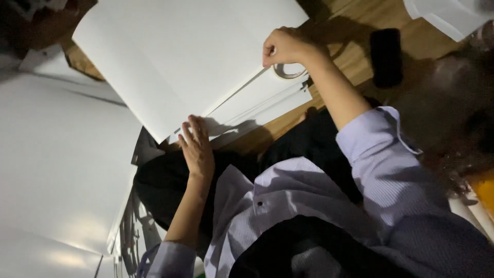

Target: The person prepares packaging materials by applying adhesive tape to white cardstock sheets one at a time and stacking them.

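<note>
Lifting a big white sheet [180, 56] off a stack of white sheets [267, 100] with two bare hands

From where I stand, the right hand [283, 46] is closed in a pinch on the sheet's edge, raising that side, with a roll of tape [288, 71] lying just under it on the stack; the left hand [198, 146] lies flat and open, fingers together, touching the sheet's near corner. Sheet and stack sit on a wooden table [355, 31]. A pale striped shirt sleeve [386, 154] covers the right arm past the elbow. A small black block [387, 56] rests on the wood beside that arm, and another large white board [56, 154] lies off to the side
</note>
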